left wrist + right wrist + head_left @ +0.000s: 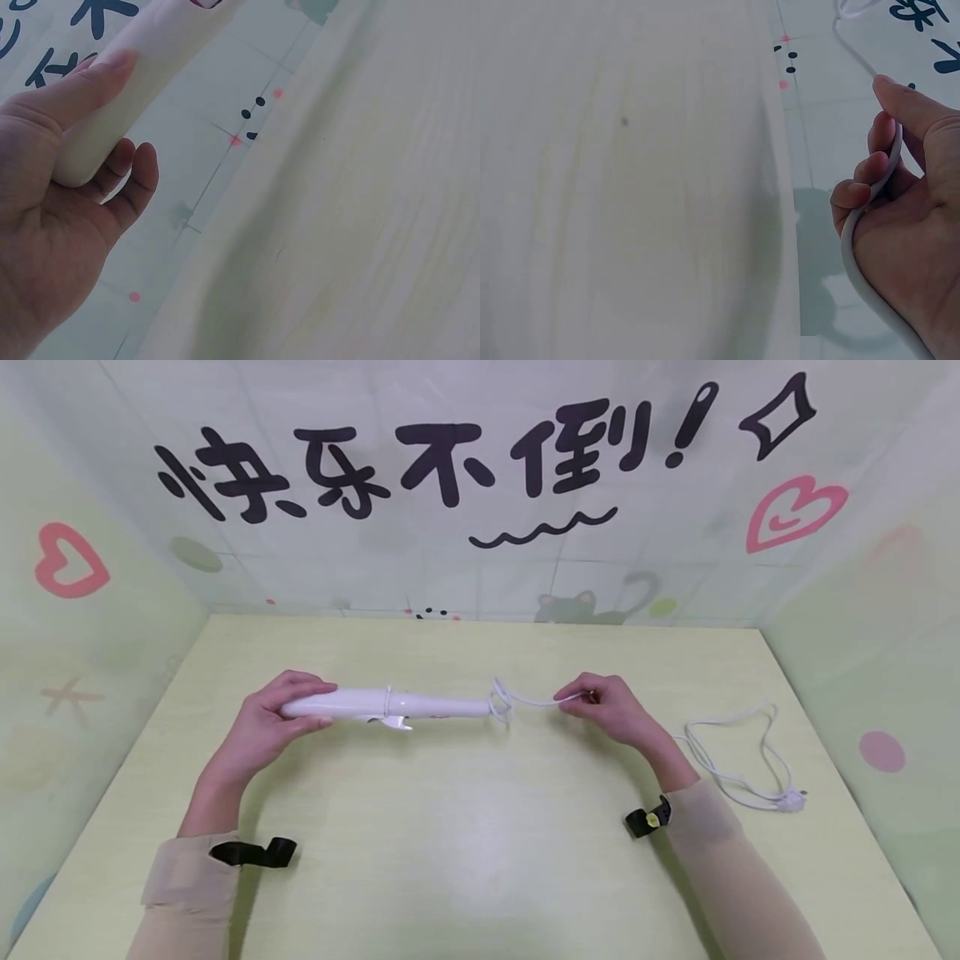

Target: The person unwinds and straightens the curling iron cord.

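Observation:
In the head view a white curling iron lies level between the hands, its small lever pointing toward the person. My left hand grips its thick left end, thumb on one side and fingers on the other. The left wrist view shows the rounded end of the curling iron against the palm. A white cord loops around the narrow right end. My right hand pinches this cord between thumb and fingertips. In the right wrist view the cord runs across the curled fingers and past the palm.
The rest of the cord lies in loose loops on the table at the right, ending in a white plug. Printed walls enclose the back and both sides. Black wrist cameras sit on both sleeves.

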Demonstrator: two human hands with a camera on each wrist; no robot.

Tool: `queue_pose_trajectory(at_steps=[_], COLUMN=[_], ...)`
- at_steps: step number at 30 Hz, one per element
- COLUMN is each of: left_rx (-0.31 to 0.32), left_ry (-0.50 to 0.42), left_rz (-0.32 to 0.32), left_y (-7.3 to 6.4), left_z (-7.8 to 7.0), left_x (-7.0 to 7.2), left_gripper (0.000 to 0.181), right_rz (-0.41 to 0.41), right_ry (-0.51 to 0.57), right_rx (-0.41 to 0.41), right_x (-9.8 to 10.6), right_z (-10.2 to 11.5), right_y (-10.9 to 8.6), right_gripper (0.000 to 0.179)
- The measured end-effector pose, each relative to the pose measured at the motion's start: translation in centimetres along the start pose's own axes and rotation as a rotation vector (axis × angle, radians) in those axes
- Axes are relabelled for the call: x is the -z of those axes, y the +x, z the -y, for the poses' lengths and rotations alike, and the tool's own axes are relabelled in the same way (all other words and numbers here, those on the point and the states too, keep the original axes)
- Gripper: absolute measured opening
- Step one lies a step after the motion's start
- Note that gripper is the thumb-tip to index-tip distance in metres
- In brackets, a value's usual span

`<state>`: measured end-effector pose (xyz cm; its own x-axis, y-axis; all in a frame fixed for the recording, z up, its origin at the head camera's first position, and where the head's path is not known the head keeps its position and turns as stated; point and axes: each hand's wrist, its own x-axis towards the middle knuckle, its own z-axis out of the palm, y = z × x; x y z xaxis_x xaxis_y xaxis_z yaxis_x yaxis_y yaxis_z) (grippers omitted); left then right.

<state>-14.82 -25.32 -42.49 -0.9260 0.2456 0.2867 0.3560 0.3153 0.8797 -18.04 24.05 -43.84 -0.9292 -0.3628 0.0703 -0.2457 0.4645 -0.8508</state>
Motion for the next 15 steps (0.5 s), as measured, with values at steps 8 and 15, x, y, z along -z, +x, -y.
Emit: queue_pose_trajectory(at_steps=[8, 15], left_rx=[0.035, 0.042], left_ry=[0.015, 0.022], left_rz=[-0.011, -0.001], left_y=[0.14, 0.09], left_z=[-0.15, -0.24], left_x=[0.17, 0.25], left_gripper=[0.042, 0.043], right_rz=[-0.069, -0.096], right_ry=[-0.009, 0.027], right_rx=[-0.019, -0.05], right_x=[0.64, 1.03], right_z=[0.05, -0.08], right_y=[-0.13, -0.35], right_gripper=[0.013, 0.014])
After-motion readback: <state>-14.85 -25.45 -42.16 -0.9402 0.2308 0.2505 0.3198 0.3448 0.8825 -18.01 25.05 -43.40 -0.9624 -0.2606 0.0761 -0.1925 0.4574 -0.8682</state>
